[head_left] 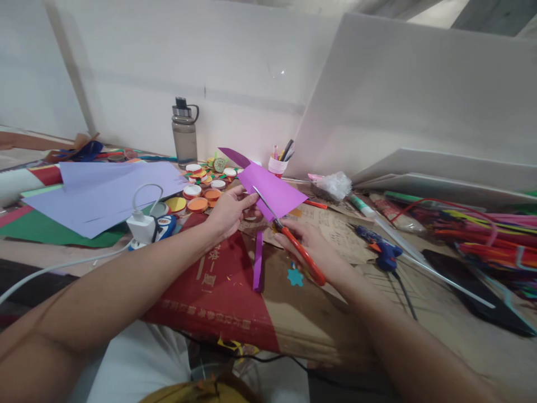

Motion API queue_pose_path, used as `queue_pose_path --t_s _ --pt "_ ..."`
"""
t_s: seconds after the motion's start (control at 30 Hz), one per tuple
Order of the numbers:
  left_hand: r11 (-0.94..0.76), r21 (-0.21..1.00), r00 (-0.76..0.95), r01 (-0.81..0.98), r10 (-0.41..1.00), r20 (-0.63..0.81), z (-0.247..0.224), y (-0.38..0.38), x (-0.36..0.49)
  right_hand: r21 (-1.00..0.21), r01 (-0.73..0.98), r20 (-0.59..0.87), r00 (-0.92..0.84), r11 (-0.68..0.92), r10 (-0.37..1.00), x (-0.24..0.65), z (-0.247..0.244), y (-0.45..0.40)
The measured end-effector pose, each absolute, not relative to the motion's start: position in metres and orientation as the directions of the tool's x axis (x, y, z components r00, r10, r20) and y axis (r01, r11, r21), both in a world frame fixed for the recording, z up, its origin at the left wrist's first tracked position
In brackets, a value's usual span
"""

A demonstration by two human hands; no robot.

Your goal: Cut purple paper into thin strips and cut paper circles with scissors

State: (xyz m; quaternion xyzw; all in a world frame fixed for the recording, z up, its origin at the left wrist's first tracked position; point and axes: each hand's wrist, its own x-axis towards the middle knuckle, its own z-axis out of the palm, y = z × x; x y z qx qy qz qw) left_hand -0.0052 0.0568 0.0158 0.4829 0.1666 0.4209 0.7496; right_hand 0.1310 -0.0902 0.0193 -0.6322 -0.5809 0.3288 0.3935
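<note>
My left hand point(230, 212) pinches the edge of a purple sheet of paper point(277, 190), which is raised above the cardboard. In my right hand point(306, 240) is a pair of scissors point(300, 246) with red handles; its blades point up and left and lie against the paper near my left fingertips. Whether the blades are apart I cannot tell. A narrow purple paper strip point(258, 263) hangs or lies below the sheet. Close to my right hand, a small blue star-shaped cutout point(295, 275) rests on the cardboard point(310, 319).
Lavender paper sheets point(109, 193) and a white charger point(142, 228) are at left. Behind stand small round tubs point(197, 205), a water bottle point(185, 137) and a paper cup of pens point(277, 164). At right lie a blue glue gun point(384, 252) and colourful pipe cleaners point(482, 238).
</note>
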Motion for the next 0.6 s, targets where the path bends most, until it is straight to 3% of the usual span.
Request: queue_pose_path --t_s 0.47,0.6 --pt "0.19 0.867 0.624 -0.462 0.763 0.165 0.0162 0.0574 -0.0076 -0.867 0.496 0.039 0.147 -0.04 0.988 0.1307 0.0131 -0.0881" --pt "0.164 0.835 0.557 -0.526 0.808 0.192 0.0176 0.0629 -0.0085 -0.878 0.478 0.044 0.14 -0.028 0.989 0.1296 0.0132 -0.0896"
